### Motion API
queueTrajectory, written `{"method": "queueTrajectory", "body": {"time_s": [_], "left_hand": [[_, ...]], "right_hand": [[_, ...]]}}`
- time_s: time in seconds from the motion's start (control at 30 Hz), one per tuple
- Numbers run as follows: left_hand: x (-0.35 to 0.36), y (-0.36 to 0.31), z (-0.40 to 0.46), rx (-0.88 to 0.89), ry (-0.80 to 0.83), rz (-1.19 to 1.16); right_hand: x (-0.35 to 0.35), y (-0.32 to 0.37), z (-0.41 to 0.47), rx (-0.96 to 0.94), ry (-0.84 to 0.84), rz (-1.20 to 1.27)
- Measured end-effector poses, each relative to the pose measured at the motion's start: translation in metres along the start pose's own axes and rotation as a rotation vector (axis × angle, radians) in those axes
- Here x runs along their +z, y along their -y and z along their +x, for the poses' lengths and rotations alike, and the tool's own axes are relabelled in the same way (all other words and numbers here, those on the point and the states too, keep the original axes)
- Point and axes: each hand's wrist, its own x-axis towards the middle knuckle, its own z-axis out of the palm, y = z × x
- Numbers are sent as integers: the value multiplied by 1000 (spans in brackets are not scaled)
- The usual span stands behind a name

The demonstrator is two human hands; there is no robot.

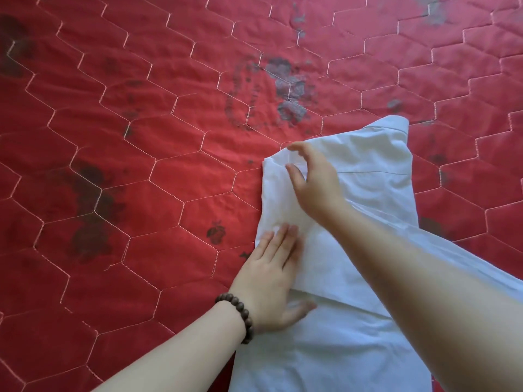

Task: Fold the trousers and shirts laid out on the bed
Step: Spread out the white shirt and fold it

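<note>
white shirt on red quilt; left hand flat pressing, right hand maybe pinching fold.

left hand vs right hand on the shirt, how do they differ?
The left hand lies flat, fingers straight, pressing the white shirt near its lower fold; the right hand sits farther up with fingers curled at the folded edge. The left wrist wears a beaded bracelet; the right wrist is bare. Both are bare hands over the same shirt on the red quilt.
</note>
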Motion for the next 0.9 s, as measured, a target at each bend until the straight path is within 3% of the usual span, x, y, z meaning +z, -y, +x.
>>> {"method": "queueTrajectory", "body": {"time_s": [0.1,0.2,0.27,0.43,0.57,0.83,0.9], "left_hand": [[-10,-1,9,-34,-116,-118],[-14,3,43,-196,-238,-153],[-7,9,61,-250,-204,-123],[7,14,67,-287,-181,-18],[7,14,68,-280,-28,99],[6,-36,91,-524,51,250],[9,-71,100,-361,-44,132]], "right_hand": [[-3,-17,-47,-242,-133,-204],[3,-40,-77,-304,29,-294],[8,-50,-84,-284,108,-374],[5,-58,-88,-174,91,-649],[-23,-82,-109,-103,137,-758],[-94,-136,-164,76,45,-760],[-106,-142,-172,80,25,-764]]}}
